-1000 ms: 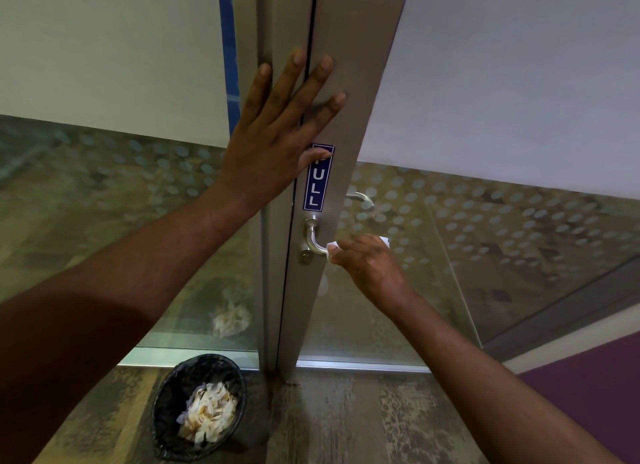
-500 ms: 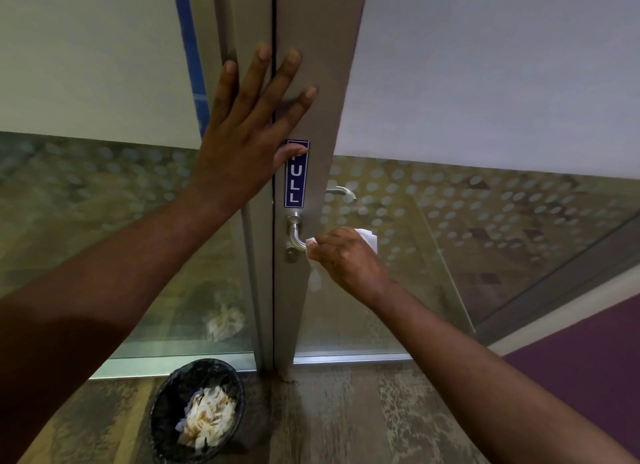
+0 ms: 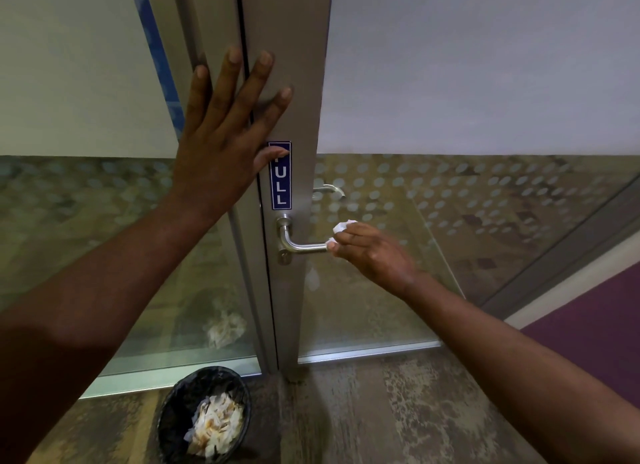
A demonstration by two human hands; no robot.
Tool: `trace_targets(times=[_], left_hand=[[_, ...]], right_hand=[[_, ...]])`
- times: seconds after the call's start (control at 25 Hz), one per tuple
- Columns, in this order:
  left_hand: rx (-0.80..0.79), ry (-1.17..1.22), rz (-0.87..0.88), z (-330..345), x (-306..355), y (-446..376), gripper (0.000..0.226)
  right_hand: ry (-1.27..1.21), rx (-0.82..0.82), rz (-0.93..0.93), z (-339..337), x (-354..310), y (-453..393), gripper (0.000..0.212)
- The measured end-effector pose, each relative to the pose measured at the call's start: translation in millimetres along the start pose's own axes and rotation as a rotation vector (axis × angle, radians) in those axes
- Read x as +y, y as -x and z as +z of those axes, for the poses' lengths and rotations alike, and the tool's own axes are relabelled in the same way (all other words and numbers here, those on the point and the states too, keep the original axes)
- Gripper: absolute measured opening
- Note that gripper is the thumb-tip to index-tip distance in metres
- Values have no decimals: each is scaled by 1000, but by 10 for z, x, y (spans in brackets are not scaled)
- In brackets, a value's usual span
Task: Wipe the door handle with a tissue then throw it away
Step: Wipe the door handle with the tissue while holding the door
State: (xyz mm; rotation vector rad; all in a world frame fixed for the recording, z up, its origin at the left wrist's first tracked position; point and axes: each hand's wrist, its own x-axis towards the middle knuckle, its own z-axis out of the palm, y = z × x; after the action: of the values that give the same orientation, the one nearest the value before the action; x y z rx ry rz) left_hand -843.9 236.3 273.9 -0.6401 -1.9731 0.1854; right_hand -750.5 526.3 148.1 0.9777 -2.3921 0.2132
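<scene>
A silver lever door handle sticks out of the grey metal door frame, below a blue PULL sticker. My right hand is closed around a white tissue at the free end of the lever, and most of the tissue is hidden in the fist. My left hand lies flat with spread fingers on the frame above the handle, its thumb over the sticker's top.
A black mesh bin with several crumpled tissues stands on the floor at the lower left of the door. Glass panels with dotted frosting flank the frame. A second handle shows through the glass. A purple wall is at the right.
My right hand has slid with the tissue from the base of the lever out to its free end, baring the lever. My left hand stays flat on the frame.
</scene>
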Motion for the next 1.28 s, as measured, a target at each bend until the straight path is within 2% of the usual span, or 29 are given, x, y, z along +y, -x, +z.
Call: trace_targets(times=[0.08,0.2,0.28,0.4,0.44,0.52,0.64,0.76,0.84,1.12,1.28], left_hand=[[4,-5,1,-4,1,0,90],[6,-2,-4,-12,14,-1,90],[6,5,-7,-6,19,-4,89],[10,17,-4,10,28,-2,87],[8,26,-3,19,31,-2,87],[3,47,-11,30,19,5,87],[3,78,-18,50,5,11,86],[3,92,-18,70,6,22,87],[16,93,-16,90,5,26,87],[26,88,-7,131,0,33,89],[31,103,-4,118,-1,28,89]], right_hand=[[-55,37,113,9,-89,45,13],[-200,147,567,96,-454,69,16],[-236,387,747,219,-753,8,13],[-629,805,1194,313,-1038,-187,17],[-723,886,1314,327,-1054,-245,19],[-708,921,1448,329,-992,-311,17],[-684,877,1549,223,-767,-370,15],[-633,688,1601,137,-552,-442,18],[-600,632,1615,124,-485,-487,15],[-576,732,1595,247,-716,-347,14],[-519,674,1588,214,-585,-441,12]])
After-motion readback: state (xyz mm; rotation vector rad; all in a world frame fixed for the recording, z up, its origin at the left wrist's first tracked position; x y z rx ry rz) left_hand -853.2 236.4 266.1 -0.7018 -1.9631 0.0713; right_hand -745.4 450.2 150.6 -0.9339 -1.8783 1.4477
